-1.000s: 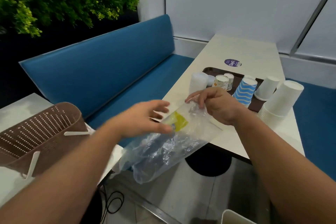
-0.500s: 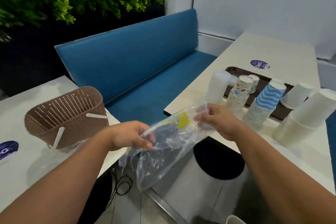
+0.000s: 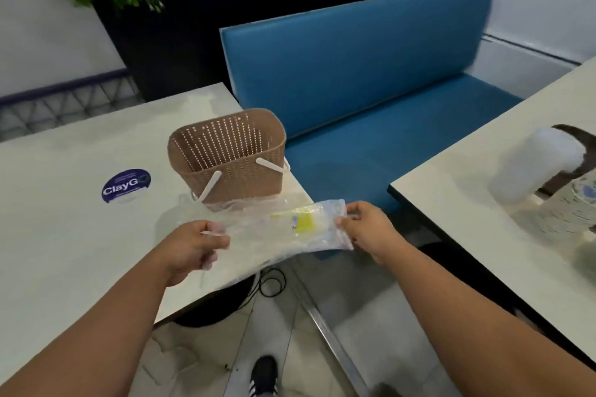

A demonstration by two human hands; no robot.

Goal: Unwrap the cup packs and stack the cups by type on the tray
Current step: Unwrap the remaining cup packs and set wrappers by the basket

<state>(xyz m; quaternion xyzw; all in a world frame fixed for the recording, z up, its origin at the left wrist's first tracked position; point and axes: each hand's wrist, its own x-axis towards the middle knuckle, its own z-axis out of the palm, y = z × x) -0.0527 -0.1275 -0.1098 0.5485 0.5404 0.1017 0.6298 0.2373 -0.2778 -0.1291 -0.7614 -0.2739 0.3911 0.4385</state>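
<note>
wrapper [image 3: 290, 232], empty clear plastic with a yellow label, stretched flat between both hands over the corner of the left table [image 3: 64, 235], just in front of the brown basket [image 3: 232, 158]. left hand [image 3: 190, 248] pinches one end, right hand [image 3: 367, 229] pinches the other. judged step: bin the wrapper, so bunch it up and drop it inside the basket rim, else it may spring out. versus half a second ago the view has swung left: basket now central, most cups out of frame, one blurred stack [image 3: 535, 164] at right, wrapper now over the table edge.
</note>
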